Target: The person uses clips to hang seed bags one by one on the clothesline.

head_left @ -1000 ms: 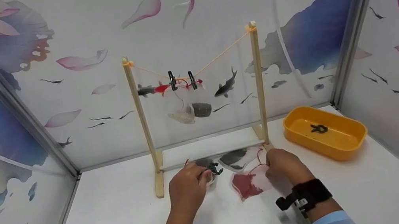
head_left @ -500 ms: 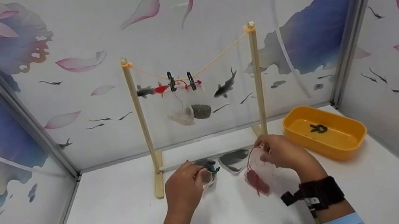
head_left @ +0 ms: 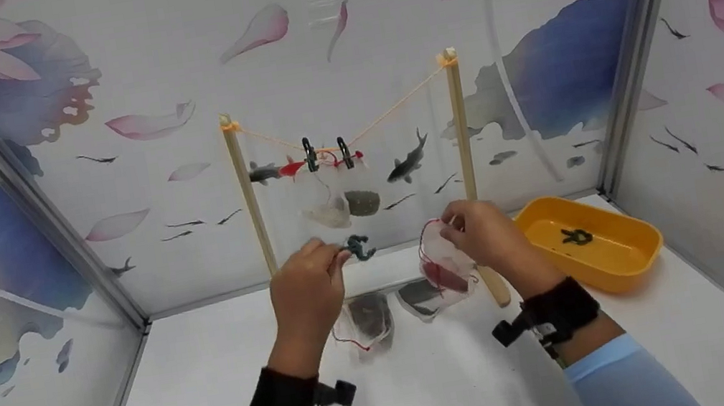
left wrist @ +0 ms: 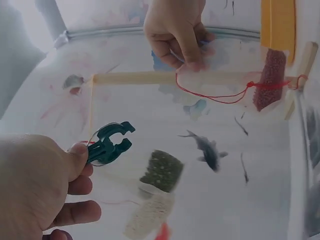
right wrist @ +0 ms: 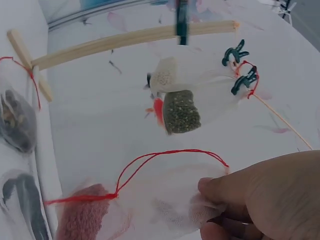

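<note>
Sheer bag [right wrist: 150, 192], red strings, dark-red fill slumped to its bottom end; held up before the wooden frame [head_left: 463, 136], near its right post. Right hand [head_left: 489, 237]: thumb and fingers pinched on the sheer top. Left hand [head_left: 305, 281]: thumb and forefinger clamped on a dark green clip [left wrist: 102, 150], the clip's curved tips apart.

Right wrist view picks out coarse grains in the green-filled bag [right wrist: 182, 112], hung beside a pale-filled bag [head_left: 327, 213] on an orange cord [head_left: 401, 106]. Head view alone shows inside the yellow tray [head_left: 621, 277]: dark clips, perhaps more than one.

White table [head_left: 435, 387]; two dark-filled bags [head_left: 370, 314] lying by the frame. Walls [head_left: 164, 53] printed with petals, fish.
</note>
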### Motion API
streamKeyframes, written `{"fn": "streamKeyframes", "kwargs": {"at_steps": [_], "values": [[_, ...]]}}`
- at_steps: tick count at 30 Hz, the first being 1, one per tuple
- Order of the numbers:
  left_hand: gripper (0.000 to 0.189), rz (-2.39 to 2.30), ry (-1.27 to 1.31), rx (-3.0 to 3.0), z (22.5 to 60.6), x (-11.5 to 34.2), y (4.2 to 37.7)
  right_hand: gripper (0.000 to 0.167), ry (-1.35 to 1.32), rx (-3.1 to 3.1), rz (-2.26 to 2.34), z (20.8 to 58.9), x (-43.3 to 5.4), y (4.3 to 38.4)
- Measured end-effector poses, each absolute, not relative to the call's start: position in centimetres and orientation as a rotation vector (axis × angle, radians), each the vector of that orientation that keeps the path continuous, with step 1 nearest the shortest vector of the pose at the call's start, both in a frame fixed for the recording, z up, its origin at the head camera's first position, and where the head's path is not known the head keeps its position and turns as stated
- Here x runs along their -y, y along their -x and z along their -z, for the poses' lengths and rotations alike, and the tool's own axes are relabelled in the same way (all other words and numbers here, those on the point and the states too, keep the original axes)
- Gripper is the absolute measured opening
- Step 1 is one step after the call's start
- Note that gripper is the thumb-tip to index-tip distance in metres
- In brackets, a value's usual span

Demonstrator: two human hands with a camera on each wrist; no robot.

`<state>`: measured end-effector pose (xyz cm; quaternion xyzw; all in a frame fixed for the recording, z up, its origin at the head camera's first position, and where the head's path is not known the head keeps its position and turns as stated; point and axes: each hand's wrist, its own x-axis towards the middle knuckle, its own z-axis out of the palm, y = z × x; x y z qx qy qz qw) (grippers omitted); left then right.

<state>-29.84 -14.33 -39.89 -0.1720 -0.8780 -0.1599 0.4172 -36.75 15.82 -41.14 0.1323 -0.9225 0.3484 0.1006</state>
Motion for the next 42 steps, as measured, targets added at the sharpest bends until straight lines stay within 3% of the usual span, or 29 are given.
{"fn": "streamKeyframes", "kwargs": {"at_steps": [6,16,24,42], "values": [[0.02,0.247,0.47,2.11,33.3,13.1,33.2,0.026,-0.408,2.663,-0.795,38.0,-14.3,38.8],[0.025,0.072,0.371,2.216,25.9,10.9,38.2,0.016,-0.435,2.477,-0.908,33.2,-11.8,41.8],[0.023,-0.033,0.351,2.206,25.5,9.4,40.0,0.014,-0.435,2.413,-0.949,31.8,-10.0,42.7],[0.016,0.001,0.327,2.315,26.2,8.6,40.5,0.01,-0.503,2.364,-1.233,31.2,-9.8,43.6]]}}
